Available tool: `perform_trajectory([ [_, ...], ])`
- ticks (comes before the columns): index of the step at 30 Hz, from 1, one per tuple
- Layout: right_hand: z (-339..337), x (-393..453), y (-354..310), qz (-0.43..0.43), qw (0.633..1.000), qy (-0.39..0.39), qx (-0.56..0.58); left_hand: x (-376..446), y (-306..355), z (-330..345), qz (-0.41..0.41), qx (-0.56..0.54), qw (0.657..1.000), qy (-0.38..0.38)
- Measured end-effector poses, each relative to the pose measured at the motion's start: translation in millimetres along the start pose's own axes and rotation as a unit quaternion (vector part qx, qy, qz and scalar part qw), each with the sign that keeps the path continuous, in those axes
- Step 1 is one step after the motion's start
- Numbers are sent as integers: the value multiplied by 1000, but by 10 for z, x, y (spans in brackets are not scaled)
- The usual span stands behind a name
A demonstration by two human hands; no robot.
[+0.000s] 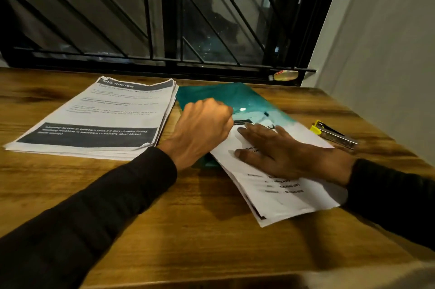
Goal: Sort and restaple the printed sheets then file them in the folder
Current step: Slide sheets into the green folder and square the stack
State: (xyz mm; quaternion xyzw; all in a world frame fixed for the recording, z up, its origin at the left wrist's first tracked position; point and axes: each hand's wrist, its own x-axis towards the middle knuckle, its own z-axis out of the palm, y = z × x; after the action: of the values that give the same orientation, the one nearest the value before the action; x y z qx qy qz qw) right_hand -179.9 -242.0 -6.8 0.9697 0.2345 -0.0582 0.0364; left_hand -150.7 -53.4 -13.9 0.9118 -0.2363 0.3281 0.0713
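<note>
A translucent teal folder (pixel 226 95) with a white snap button lies at the middle back of the wooden table (pixel 164 206). A set of printed sheets (pixel 282 197) lies tilted, its far end tucked under the folder's flap. My left hand (pixel 202 128) has its fingers curled and pinches the flap's edge near the button. My right hand (pixel 289 154) rests flat on the sheets, fingers spread. A thick stack of printed sheets (pixel 103 119) with dark header bands lies to the left. A yellow and silver stapler (pixel 334 134) lies to the right of the folder.
A barred window (pixel 164 18) runs along the table's far edge. A small bottle (pixel 283 75) lies on the sill at right. A pale wall (pixel 381 53) borders the table's right side. Bare wood shows at the front.
</note>
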Motion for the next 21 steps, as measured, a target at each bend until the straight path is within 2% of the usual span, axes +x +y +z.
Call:
perform_trajectory([
  [3,36,54,-19,25,998,-19,55,-13,-11,7,6,-5,1000,5],
  [7,4,176,-45,18,999,0,47,-17,-13,23,11,-10,1000,-1],
  [10,-39,223,-47,17,999,-27,39,-29,-8,29,11,-17,1000,2],
  [13,-39,228,-119,-26,996,-40,76,-24,-2,23,1,-24,1000,2],
  [17,-13,263,-359,-94,989,-15,114,-32,-8,14,-24,-37,999,-21],
  [21,-140,58,-500,-110,980,-36,160,-27,-34,-5,-58,-72,995,-31],
])
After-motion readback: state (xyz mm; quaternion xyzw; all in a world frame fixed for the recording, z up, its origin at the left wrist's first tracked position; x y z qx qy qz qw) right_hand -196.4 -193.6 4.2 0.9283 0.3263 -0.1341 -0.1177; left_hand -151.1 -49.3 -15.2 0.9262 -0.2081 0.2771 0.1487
